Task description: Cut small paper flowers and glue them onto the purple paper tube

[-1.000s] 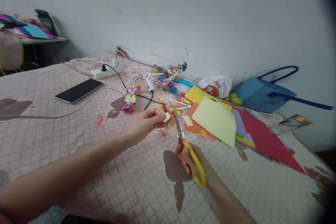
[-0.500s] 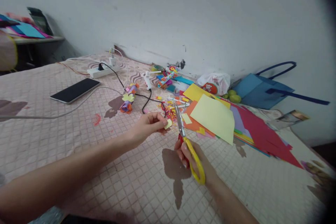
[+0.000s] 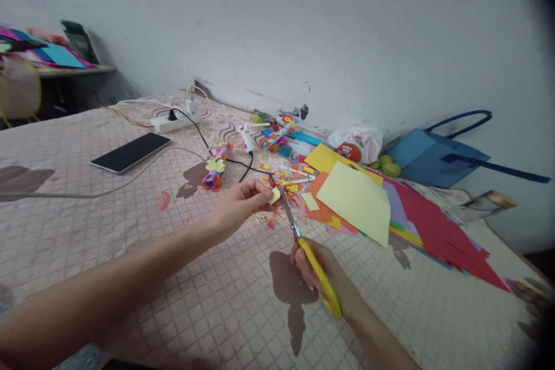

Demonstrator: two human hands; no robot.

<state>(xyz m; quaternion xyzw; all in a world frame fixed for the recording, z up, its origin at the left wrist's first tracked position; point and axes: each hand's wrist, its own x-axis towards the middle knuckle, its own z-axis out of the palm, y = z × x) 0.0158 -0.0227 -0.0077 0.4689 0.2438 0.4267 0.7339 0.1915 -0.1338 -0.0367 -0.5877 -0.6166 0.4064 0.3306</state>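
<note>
Between thumb and fingers, my left hand (image 3: 249, 202) pinches a small pale yellow piece of paper (image 3: 274, 195). My right hand (image 3: 314, 263) grips a pair of scissors (image 3: 321, 272) by the handles, one of them yellow. The scissor tips point up and left, close beside the paper piece; whether they touch it I cannot tell. Beyond the hands lie colourful paper scraps (image 3: 295, 185) on the patterned cloth. A sheet of pale yellow paper (image 3: 355, 199) rests on other coloured sheets to the right.
A white glue gun (image 3: 247, 139) with a black cord stands behind the hands. Left of it lie a purple paper roll with flowers (image 3: 215, 166), a phone (image 3: 130, 152) and a power strip (image 3: 173, 121). A blue bag (image 3: 437, 153) sits at the right by the wall.
The scissors have tilted left, bringing their tips from apart to close beside the small paper piece. My left hand still pinches the piece. The whole view has shifted slightly.
</note>
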